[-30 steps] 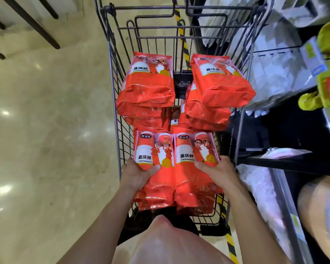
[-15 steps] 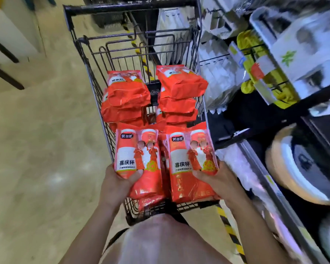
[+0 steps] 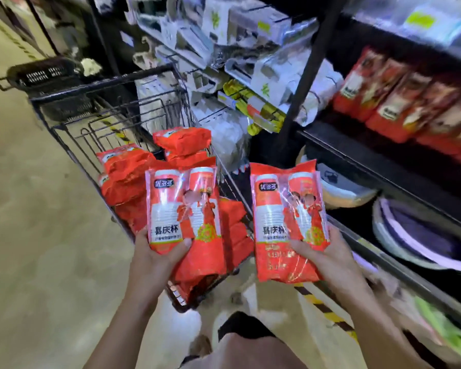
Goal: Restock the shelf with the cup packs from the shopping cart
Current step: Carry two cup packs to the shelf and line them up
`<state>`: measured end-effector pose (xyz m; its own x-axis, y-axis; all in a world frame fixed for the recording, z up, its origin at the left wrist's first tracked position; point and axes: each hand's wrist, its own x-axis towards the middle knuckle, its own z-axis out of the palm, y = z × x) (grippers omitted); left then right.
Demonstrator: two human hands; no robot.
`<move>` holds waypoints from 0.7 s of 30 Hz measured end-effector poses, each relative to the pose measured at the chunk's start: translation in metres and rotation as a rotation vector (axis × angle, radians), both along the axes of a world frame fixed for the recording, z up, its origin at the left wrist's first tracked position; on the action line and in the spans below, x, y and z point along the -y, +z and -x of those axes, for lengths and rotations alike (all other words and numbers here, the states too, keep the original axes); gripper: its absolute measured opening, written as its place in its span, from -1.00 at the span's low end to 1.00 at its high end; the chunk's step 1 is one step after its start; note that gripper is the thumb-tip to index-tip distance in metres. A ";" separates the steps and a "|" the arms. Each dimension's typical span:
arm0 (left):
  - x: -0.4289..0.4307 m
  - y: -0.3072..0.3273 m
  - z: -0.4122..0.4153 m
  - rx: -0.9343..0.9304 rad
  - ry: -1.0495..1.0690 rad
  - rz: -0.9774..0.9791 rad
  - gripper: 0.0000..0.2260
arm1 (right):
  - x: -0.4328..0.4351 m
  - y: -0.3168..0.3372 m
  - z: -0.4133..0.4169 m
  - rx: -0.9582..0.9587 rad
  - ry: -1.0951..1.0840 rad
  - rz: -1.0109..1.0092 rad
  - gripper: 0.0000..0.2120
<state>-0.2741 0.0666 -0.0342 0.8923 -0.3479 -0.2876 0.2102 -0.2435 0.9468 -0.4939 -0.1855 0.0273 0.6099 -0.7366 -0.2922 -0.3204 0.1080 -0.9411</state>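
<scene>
My left hand [image 3: 155, 251] grips the lower end of one red cup pack [image 3: 184, 211], held upright above the near end of the black wire shopping cart [image 3: 112, 123]. A second red cup pack [image 3: 285, 217] is gripped by my right hand [image 3: 322, 251] and hangs outside the cart, over the floor beside the shelf [image 3: 383, 166]. Several more red packs [image 3: 181, 142] lie stacked inside the cart. A row of similar red packs [image 3: 399, 102] stands on the shelf at the upper right.
White and yellow packaged goods [image 3: 250, 83] fill the shelves beyond the cart. Round lidded items [image 3: 421, 233] sit on the lower shelf at right. A black basket [image 3: 45, 75] stands behind the cart. Yellow-black tape [image 3: 322, 307] marks the floor along the shelf.
Both hands have lifted their packs out of the cart. The right pack has swung right toward the shelf, and my view has turned right and up onto the shelving.
</scene>
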 end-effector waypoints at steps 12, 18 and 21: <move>0.171 0.044 0.064 0.149 -0.331 0.044 -0.14 | 0.065 0.024 0.156 0.157 -0.485 0.074 -0.33; 0.278 0.055 0.127 0.204 -0.543 0.049 -0.05 | 0.127 0.020 0.236 0.113 -0.648 0.117 -0.35; 0.321 0.059 0.162 0.264 -0.585 0.056 -0.19 | 0.153 0.018 0.267 0.140 -0.693 0.102 -0.31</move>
<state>-0.4356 -0.2544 0.0246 0.5889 -0.8065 -0.0517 -0.1838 -0.1959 0.9632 -0.7610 -0.3388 0.0448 0.0184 -0.9879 -0.1540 -0.0856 0.1519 -0.9847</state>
